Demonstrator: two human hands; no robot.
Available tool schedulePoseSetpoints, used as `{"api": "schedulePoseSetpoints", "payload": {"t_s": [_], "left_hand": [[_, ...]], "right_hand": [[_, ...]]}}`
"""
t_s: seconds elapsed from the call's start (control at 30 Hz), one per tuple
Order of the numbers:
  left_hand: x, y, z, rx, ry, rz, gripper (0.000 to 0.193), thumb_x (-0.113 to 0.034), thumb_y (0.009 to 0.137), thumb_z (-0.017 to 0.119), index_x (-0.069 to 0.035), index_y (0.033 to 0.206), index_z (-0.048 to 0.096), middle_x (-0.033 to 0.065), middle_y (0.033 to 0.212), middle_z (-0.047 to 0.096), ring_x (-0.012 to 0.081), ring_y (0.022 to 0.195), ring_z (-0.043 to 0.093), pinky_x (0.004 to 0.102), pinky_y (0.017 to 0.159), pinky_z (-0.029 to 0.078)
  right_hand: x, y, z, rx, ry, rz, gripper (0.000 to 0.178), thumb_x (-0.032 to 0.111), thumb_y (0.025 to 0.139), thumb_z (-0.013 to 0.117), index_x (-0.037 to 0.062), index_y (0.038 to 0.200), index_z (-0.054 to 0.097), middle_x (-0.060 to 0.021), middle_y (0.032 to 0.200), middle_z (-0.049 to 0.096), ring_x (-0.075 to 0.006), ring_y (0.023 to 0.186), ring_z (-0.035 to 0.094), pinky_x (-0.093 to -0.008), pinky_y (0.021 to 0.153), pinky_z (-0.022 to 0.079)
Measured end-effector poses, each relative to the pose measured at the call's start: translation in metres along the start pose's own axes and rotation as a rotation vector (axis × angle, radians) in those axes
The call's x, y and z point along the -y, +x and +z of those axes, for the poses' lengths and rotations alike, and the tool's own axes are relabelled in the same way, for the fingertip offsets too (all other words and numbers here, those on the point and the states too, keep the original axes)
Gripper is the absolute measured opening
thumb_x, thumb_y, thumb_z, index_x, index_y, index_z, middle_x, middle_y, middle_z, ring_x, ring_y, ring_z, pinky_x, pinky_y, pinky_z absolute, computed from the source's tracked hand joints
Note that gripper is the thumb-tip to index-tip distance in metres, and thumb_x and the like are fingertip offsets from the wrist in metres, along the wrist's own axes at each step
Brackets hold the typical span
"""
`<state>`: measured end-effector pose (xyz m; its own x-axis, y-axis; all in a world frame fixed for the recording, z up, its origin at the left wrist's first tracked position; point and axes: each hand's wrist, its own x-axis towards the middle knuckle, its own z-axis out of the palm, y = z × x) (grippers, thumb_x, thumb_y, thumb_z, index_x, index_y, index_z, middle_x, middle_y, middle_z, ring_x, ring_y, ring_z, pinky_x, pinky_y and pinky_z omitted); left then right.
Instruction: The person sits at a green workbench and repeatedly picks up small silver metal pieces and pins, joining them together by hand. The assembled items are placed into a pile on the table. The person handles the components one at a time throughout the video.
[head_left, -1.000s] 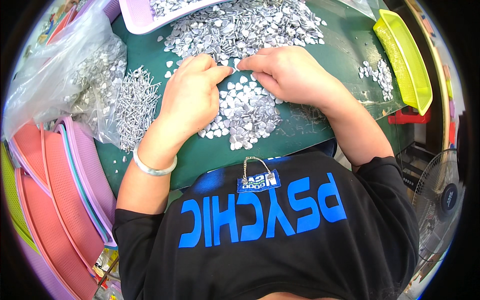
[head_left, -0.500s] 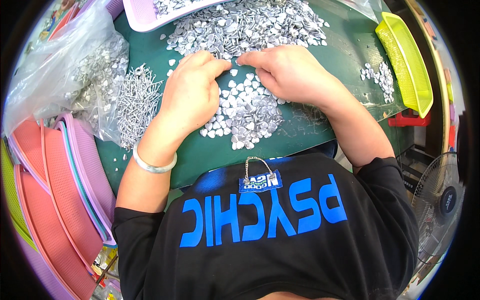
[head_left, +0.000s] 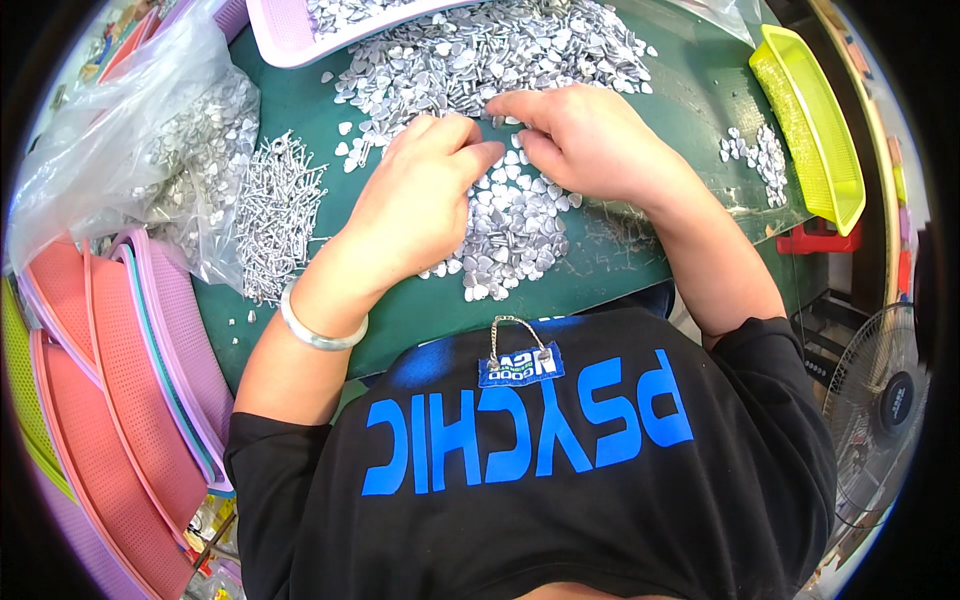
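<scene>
My left hand (head_left: 415, 200), palm down with bent fingers slightly apart, reaches over the left side of a small pile of silver heart-shaped pieces (head_left: 515, 230). Its fingertips touch loose hearts at the top of that pile. My right hand (head_left: 595, 145) has its index finger stretched to the near edge of a large heap of the same hearts (head_left: 500, 50). Thumb and index finger stand apart on this hand, and the other fingers are curled out of sight. I see nothing gripped in either hand. The green tabletop (head_left: 620, 265) lies beneath both.
A pile of silver metal pins (head_left: 275, 215) lies left of my left forearm, beside a clear plastic bag of hearts (head_left: 205, 140). A purple tray (head_left: 285, 40) stands at the far edge. At right are a few hearts (head_left: 765, 165), a yellow-green basket (head_left: 820, 130) and a fan (head_left: 885, 400).
My left hand has moved right and slightly nearer, over the small pile. My right index finger has shifted a little right and away from me. More hearts show left of my left fingers.
</scene>
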<state>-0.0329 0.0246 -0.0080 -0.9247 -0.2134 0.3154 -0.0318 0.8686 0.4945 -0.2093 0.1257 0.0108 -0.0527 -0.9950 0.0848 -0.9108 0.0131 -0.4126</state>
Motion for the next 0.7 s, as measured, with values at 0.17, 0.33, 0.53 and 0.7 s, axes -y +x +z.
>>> {"api": "schedulePoseSetpoints", "payload": {"t_s": [0.17,0.33,0.53,0.7], "left_hand": [[0.001,0.000,0.000,0.026,-0.054,0.024,0.035,0.010,0.071,0.050,-0.002,0.100,0.066,0.0124,0.091,0.057,0.0312,0.088,0.054,0.0379,0.080,0.044],[0.008,-0.001,-0.003,0.001,-0.115,0.033,0.032,0.010,0.070,0.050,-0.002,0.093,0.068,0.0115,0.089,0.058,0.0303,0.085,0.055,0.0378,0.078,0.044],[0.007,0.002,-0.004,-0.121,-0.020,-0.026,0.025,0.008,0.068,0.054,-0.003,0.086,0.068,0.0099,0.082,0.058,0.0301,0.081,0.055,0.0384,0.075,0.046],[0.006,0.005,-0.003,-0.158,0.032,-0.053,0.030,0.007,0.069,0.054,-0.004,0.092,0.068,0.0087,0.083,0.057,0.0287,0.083,0.055,0.0381,0.075,0.046]], "right_hand": [[-0.004,-0.002,-0.002,-0.042,0.120,-0.028,0.025,0.012,0.078,0.055,0.0104,0.100,0.067,-0.0139,0.078,0.066,-0.0328,0.074,0.064,-0.0416,0.067,0.051],[-0.009,-0.002,-0.006,-0.028,0.126,0.003,0.019,0.014,0.078,0.056,0.0110,0.093,0.068,-0.0114,0.079,0.067,-0.0319,0.076,0.065,-0.0407,0.068,0.052],[-0.015,-0.003,0.004,-0.060,0.099,-0.093,0.014,0.017,0.079,0.060,0.0111,0.089,0.067,-0.0103,0.078,0.066,-0.0319,0.077,0.064,-0.0421,0.068,0.051],[-0.009,0.000,0.013,-0.099,0.002,-0.100,0.012,0.020,0.080,0.061,0.0116,0.088,0.067,-0.0102,0.079,0.066,-0.0313,0.080,0.064,-0.0428,0.070,0.051]]}}
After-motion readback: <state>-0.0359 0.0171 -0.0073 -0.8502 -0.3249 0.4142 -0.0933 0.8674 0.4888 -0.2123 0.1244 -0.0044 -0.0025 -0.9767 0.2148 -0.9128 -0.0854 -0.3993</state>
